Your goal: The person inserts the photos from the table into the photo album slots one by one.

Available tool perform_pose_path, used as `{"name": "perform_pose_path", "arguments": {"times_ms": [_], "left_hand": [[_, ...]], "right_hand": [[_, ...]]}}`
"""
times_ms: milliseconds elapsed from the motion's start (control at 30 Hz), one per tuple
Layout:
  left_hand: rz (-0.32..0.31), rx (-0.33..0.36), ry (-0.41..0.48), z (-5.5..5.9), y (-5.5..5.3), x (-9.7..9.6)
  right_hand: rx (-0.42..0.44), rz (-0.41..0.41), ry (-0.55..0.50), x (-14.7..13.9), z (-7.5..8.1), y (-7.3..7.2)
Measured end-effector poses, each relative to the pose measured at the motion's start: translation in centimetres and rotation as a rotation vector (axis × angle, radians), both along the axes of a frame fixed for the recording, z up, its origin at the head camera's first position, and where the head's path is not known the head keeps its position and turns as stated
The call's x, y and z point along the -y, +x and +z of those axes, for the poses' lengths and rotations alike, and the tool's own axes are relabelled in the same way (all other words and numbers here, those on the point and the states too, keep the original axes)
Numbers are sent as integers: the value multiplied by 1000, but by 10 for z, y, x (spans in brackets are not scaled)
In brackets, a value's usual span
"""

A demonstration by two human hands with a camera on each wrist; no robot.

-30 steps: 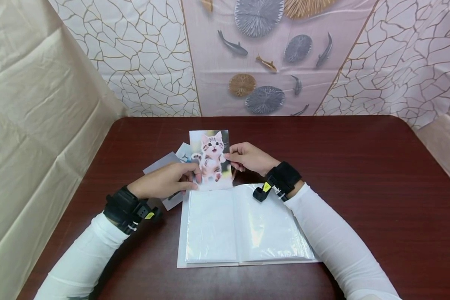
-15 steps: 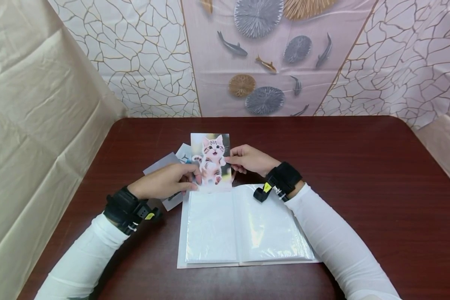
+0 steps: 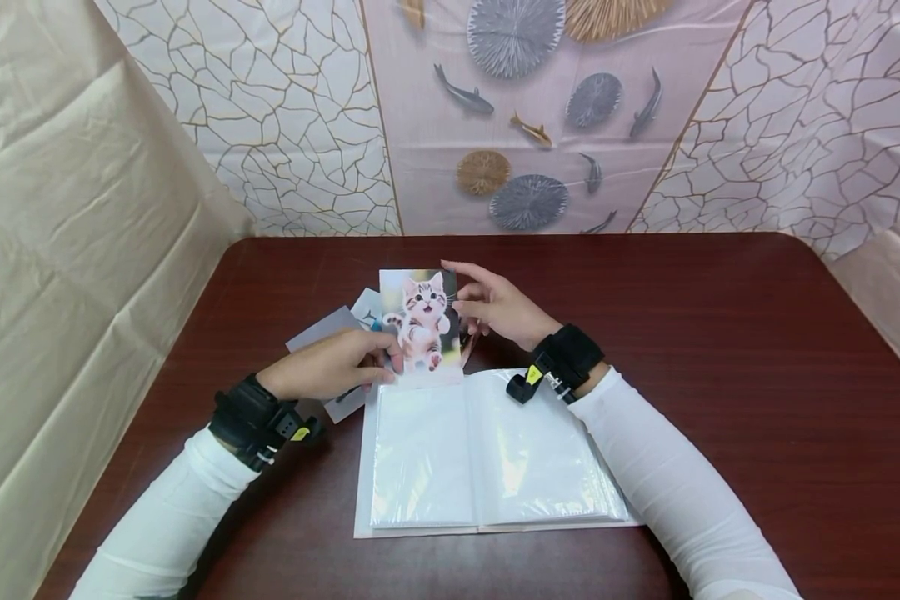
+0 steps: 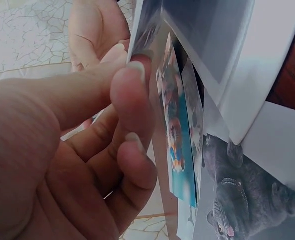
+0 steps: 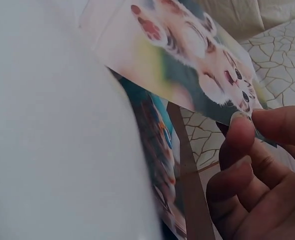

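A kitten photo (image 3: 420, 325) stands at the top of the open photo album (image 3: 420, 458), its lower edge at the mouth of the left page's clear pocket. My left hand (image 3: 337, 362) pinches the pocket's upper edge near the photo's lower left corner; in the left wrist view the thumb and fingers meet at that page edge (image 4: 137, 35). On the other side, my right hand (image 3: 502, 308) holds the photo's right edge by thumb and fingers, with the index finger stretched to its top corner. The right wrist view shows the kitten photo (image 5: 207, 60) tilted, fingertips at its edge.
More photos (image 3: 322, 325) lie fanned out behind my left hand, partly under the album. One is a grey cat photo (image 4: 227, 195), another has a teal background (image 4: 185, 185). The dark red table (image 3: 720, 375) extends right; a patterned cloth (image 3: 307, 125) hangs behind.
The kitten photo has slid down a little toward the pocket. My right index finger has lifted from the photo's side to its top right corner. The left hand has stayed in place.
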State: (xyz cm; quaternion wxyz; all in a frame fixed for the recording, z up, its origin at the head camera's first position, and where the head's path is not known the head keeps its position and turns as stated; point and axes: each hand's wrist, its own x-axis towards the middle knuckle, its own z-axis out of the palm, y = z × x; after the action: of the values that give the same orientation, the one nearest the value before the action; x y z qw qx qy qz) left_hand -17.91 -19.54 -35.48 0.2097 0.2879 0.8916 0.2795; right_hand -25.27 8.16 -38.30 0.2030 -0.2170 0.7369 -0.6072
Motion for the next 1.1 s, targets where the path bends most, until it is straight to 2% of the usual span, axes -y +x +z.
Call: {"name": "perform_pose_path", "arguments": {"times_ms": [367, 1100], "left_hand": [[7, 8, -10, -2, 0, 0], [6, 33, 2, -1, -1, -1]], "right_hand": [[-19, -43, -12, -1, 0, 0], [4, -28, 1, -2, -2, -1]]}}
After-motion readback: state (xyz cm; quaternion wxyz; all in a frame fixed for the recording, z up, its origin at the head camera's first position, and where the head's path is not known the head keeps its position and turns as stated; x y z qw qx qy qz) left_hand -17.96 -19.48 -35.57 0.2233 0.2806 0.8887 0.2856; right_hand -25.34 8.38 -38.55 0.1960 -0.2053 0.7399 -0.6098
